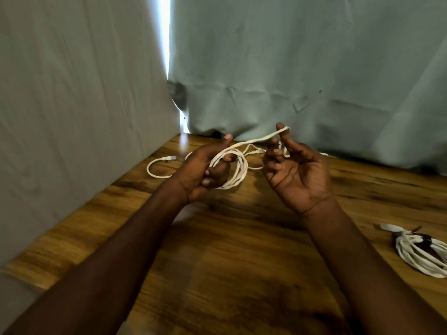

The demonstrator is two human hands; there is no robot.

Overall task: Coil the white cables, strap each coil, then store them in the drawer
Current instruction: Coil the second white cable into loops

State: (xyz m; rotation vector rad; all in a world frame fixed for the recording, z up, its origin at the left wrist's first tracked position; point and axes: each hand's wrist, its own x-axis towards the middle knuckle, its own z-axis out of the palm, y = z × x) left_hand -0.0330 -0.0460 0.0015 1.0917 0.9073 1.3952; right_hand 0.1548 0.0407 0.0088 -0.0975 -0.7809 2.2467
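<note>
My left hand (205, 165) grips several loops of a white cable (238, 170) just above the wooden table (242, 262). From the loops a strand rises to my right hand (297, 170), which pinches it between thumb and forefinger, palm up. The cable's loose tail with a clear plug (170, 158) lies on the table left of my left hand. More of the cable and another plug (258, 151) lie behind the hands. A second white cable coil (420, 252), bound by a dark strap, rests at the right edge of the table.
Grey-green cloth (290, 68) hangs behind the table and along its left side, with a bright gap between the two sheets. No drawer is in view.
</note>
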